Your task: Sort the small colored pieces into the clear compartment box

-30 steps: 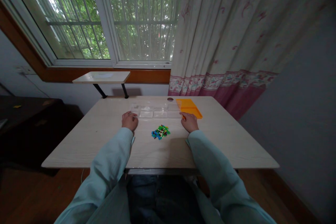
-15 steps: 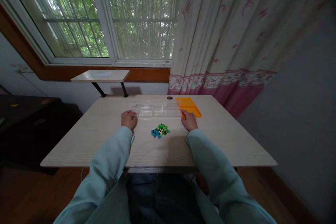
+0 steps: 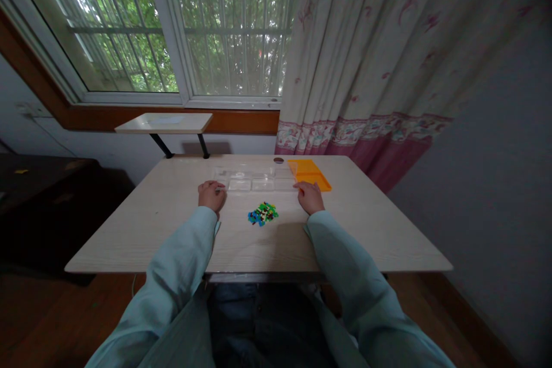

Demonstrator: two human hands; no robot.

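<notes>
One clear tray (image 3: pixel 254 179) with several compartments lies on the table (image 3: pixel 172 213), one orange lid (image 3: pixel 309 174) touching its right end. One pile of small coloured bricks (image 3: pixel 263 213) sits just before the tray, between two hands. Left hand (image 3: pixel 211 195) rests loosely curled at the tray's left corner, holding nothing. Right hand (image 3: pixel 310 197) touches the lid's near edge; grip cannot be told.

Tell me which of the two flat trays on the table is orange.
The orange tray is the one at the far right, by the right hand. The other, the clear compartment tray, is see-through and lies between both hands.
</notes>
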